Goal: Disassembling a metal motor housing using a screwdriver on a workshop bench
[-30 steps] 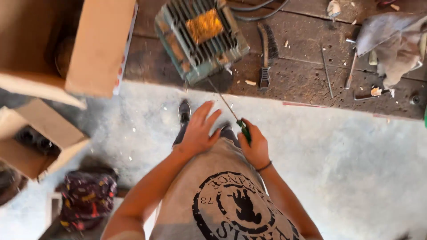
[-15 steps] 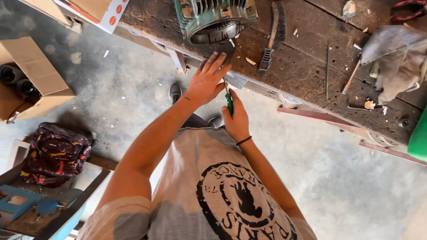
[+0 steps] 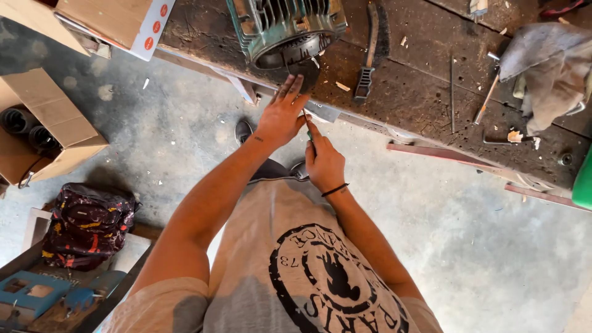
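1. Far left on the floor: open cardboard box [image 3: 46,132] with dark round parts inside; below it a dark patterned bag [image 3: 86,225] and a blue metal piece [image 3: 34,291]
2. Top left: cardboard carton [image 3: 117,18] with red dots on a white edge, resting on the tabletop [image 3: 419,105]
3. Top centre: green ribbed electric motor [image 3: 287,28] lying on the tabletop, open end turned toward the edge
4. Left hand [image 3: 282,114] flat and spread, fingers stretched to the tabletop edge just below the motor's open end, fingertips touching a dark patch there
5. Right hand [image 3: 324,161] just beside the left, pressed together around a green-handled screwdriver [image 3: 310,134]; only a sliver of handle visible above the knuckles, tip hidden near the tabletop edge; black band on the wrist
6. Right of the motor: dark wire brush [image 3: 367,58] lying lengthwise, then a thin metal rod [image 3: 451,92]
7. Far right: crumpled grey cloth [image 3: 546,68] on the tabletop, green object [image 3: 583,182] at the frame edge
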